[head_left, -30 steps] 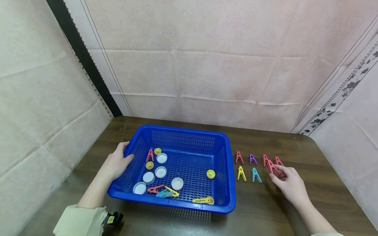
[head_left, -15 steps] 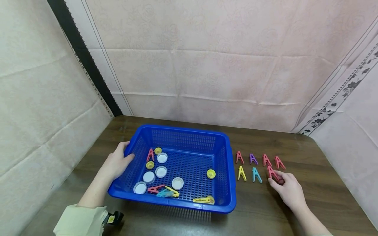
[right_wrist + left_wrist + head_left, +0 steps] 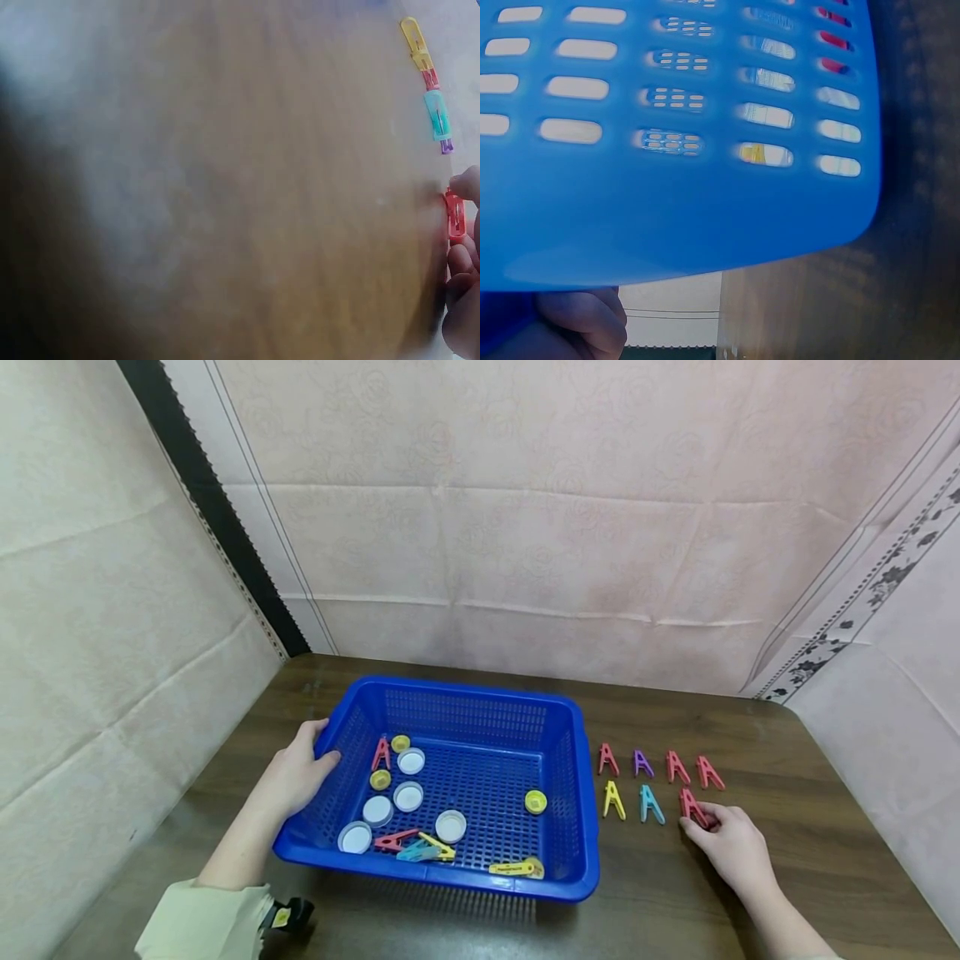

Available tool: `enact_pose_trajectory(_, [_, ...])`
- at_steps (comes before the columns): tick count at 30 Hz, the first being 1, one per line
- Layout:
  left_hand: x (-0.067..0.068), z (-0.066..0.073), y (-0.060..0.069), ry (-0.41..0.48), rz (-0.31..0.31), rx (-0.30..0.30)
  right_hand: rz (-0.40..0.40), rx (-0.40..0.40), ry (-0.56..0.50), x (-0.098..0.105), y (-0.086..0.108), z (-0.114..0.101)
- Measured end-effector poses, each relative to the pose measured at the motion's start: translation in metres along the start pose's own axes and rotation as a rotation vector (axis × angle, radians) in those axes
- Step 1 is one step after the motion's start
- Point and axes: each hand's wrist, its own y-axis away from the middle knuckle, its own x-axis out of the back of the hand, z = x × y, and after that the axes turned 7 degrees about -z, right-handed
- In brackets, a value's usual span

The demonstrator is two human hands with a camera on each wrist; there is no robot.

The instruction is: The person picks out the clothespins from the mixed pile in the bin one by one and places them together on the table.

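My left hand [image 3: 297, 773] grips the left rim of a blue basket [image 3: 587, 827], thumb inside and fingers outside; the left wrist view shows the basket's slotted wall [image 3: 667, 202] and part of the fingers. On the right, my right hand [image 3: 735, 850] pinches a red clip [image 3: 692, 807] between thumb and fingers at the table, just below two red clips [image 3: 677, 767] [image 3: 708, 772]. In the right wrist view the same red clip [image 3: 456, 214] lies between thumb and fingers at the frame's right edge.
Between basket and right hand stand a red clip [image 3: 608, 760], a purple clip [image 3: 642, 764], a yellow clip [image 3: 613, 801] and a blue clip [image 3: 651, 805]. Inside the basket lie several white caps [image 3: 451, 827], yellow caps [image 3: 536, 802] and clips [image 3: 418, 850]. Cloth [image 3: 525, 552] hangs behind the table.
My right hand has moved slightly down and left with its red clip, which now sits apart from the two red clips above. The left hand and the basket have not moved noticeably.
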Motion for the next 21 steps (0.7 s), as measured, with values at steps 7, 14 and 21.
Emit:
enact_pose_trajectory(7, [0.000,0.000,0.000,0.002,0.000,-0.005,-0.019,-0.003,0.011,0.001,-0.002,-0.002])
enact_pose_trajectory(14, [0.000,0.000,0.000,0.004,-0.004,0.002,0.006,-0.055,-0.034,0.006,-0.002,-0.005])
enact_pose_trajectory(21, [0.000,0.001,0.001,0.007,-0.006,0.001,0.144,-0.020,-0.047,0.011,-0.011,-0.020])
